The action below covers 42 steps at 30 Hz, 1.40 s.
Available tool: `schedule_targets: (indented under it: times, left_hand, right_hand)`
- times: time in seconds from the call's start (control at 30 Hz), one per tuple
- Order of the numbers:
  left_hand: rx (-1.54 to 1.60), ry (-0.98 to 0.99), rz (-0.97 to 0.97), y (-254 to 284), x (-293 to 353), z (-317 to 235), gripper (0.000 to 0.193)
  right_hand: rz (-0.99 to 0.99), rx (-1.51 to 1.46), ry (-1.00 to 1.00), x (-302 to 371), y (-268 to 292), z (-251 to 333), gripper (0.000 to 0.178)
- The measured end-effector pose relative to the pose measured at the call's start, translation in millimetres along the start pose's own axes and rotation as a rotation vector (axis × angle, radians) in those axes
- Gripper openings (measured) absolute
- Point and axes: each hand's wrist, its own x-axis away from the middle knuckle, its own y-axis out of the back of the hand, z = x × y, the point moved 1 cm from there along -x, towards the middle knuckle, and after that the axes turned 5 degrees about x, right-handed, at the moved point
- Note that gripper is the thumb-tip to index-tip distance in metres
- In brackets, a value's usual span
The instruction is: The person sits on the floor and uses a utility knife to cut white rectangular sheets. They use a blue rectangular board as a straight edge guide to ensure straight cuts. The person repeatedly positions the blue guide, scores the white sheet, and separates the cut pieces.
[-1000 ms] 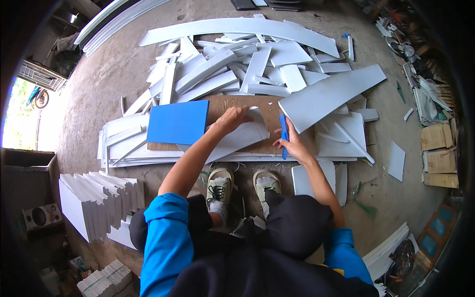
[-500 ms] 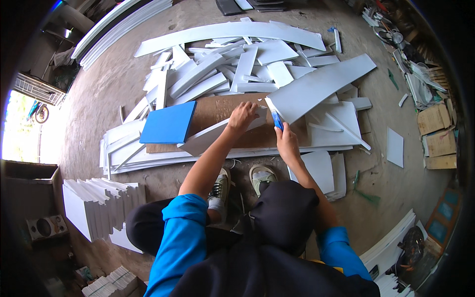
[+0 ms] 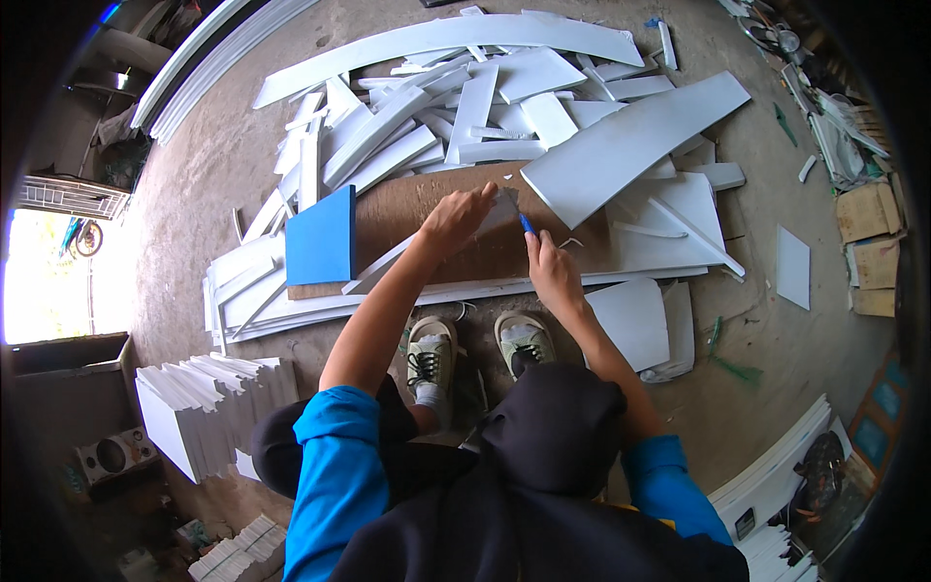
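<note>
My left hand point(image 3: 454, 223) is closed around the upper part of a white foam board strip point(image 3: 376, 268), which stands tilted on a brown board point(image 3: 427, 199). My left forearm hides much of the strip. In my right hand point(image 3: 556, 274) is a utility knife with a blue handle point(image 3: 527, 224). Its blade is at the strip's far right end, close to my left fingers; whether it touches the strip I cannot tell. A blue rectangular panel point(image 3: 321, 236) lies on the brown board's left end.
Beyond the brown board lies a heap of white offcuts point(image 3: 427, 121), with a wide white board point(image 3: 635, 145) slanting at its right. White sheets point(image 3: 427, 299) lie beneath the brown board. A stack of white panels point(image 3: 208, 407) stands at left, and cardboard point(image 3: 866, 211) lies at far right.
The white strip has turned, so its broad face shows less. My right hand has brought the knife left, to the strip's end. The blue panel appears turned more upright in view.
</note>
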Motion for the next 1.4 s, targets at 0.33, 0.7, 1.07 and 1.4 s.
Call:
schedule_targets:
  times: [0.33,0.7,1.07,1.4]
  left_hand:
    - [-0.08,0.073,-0.174,-12.6,0.1,-5.0,0.027]
    - [0.064,0.259,-0.146,-2.2,-2.9,-13.7,0.023]
    - [0.092,0.235,-0.145,-5.6,-2.3,-6.2,0.022]
    - [0.072,0.231,-0.186,-3.0,-4.1,-13.8,0.021]
  right_hand:
    - [-0.035,0.119,0.018,-8.4,-1.7,6.4,0.033]
    - [-0.036,0.183,0.018,-6.8,-4.5,4.0,0.032]
    - [-0.015,0.199,0.004,-10.4,-2.1,8.2,0.035]
    - [0.01,0.242,-0.016,-13.4,1.1,10.1,0.036]
